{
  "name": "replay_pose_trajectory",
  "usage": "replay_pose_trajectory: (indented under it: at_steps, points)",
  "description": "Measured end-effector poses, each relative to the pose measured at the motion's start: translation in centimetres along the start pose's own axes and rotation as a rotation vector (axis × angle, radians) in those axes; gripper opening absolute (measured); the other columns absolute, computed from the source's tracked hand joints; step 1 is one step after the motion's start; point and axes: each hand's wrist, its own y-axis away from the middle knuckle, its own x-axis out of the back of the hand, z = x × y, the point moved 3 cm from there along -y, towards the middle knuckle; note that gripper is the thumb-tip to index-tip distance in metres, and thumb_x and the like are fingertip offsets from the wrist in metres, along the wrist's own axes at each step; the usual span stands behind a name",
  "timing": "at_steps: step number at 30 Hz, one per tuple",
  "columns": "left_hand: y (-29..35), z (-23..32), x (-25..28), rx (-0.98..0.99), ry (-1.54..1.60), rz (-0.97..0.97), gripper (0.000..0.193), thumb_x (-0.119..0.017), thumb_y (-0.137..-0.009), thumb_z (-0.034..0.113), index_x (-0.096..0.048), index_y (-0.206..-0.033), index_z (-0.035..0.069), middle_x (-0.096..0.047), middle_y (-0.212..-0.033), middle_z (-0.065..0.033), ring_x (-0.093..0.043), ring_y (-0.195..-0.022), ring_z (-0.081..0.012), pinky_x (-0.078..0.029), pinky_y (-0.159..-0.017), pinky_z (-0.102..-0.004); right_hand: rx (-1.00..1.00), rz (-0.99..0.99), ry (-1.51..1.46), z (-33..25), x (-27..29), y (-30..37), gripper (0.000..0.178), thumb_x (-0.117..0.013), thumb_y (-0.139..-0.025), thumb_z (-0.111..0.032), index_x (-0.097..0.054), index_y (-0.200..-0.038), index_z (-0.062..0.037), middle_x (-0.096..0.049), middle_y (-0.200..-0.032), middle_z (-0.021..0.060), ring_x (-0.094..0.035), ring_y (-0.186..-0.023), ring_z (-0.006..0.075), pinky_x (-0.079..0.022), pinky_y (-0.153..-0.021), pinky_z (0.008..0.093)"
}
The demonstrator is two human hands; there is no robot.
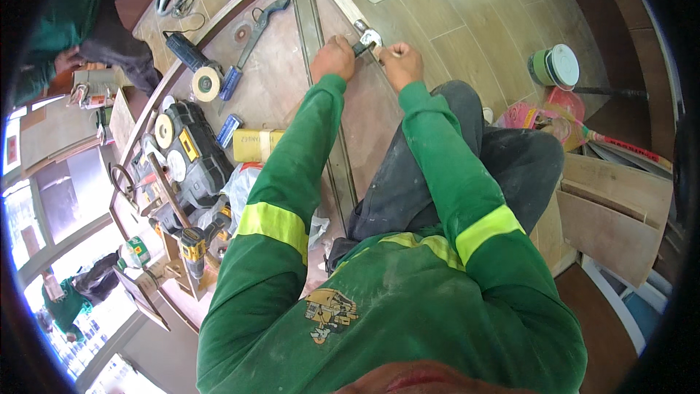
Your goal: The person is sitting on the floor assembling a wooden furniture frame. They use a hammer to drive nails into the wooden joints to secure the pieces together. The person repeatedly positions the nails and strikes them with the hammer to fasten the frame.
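Dark lettering is running across the yellow box (251,146) on the left, and pale capital lettering is marking the long red strip (631,147) at the right. A printed emblem (330,314) is showing on the near chest of the green sweatshirt (415,299). White markings are standing out on the small blue package (229,130) left of the yellow box, the print being too small to read.
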Motion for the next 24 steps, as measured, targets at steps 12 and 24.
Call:
replay_pose_trajectory:
  at_steps: [12, 24]
  points:
    - [0.0, -0.6, -0.4, -0.032, 0.01, -0.011, 0.057, -0.03, -0.109, 0.043, -0.071, -0.122, 0.007, -0.074, -0.115, -0.0271, -0.07, -0.11, -0.0471, -0.052, -0.099, -0.0556, 0.043, 0.028, -0.045, -0.1, -0.8, -1.9, 0.038, -0.087, -0.079, -0.034, -0.076, -0.089, 0.0002, -0.077, -0.085, 0.0158, -0.072, -0.079, 0.0263, -0.055, -0.078, 0.0413]
    - [0.1, -0.2, 0.2, -0.002, 0.021, -0.024, 0.056, -0.029, -0.109, 0.044, -0.071, -0.121, 0.009, -0.073, -0.117, -0.0273, -0.069, -0.111, -0.0477, -0.052, -0.099, -0.0577, 0.068, -0.002, -0.023, -0.8, 0.0, -1.8, 0.033, -0.087, -0.079, -0.028, -0.073, -0.083, 0.0022, -0.074, -0.08, 0.0137, -0.068, -0.071, 0.0209, -0.054, -0.068, 0.0377]
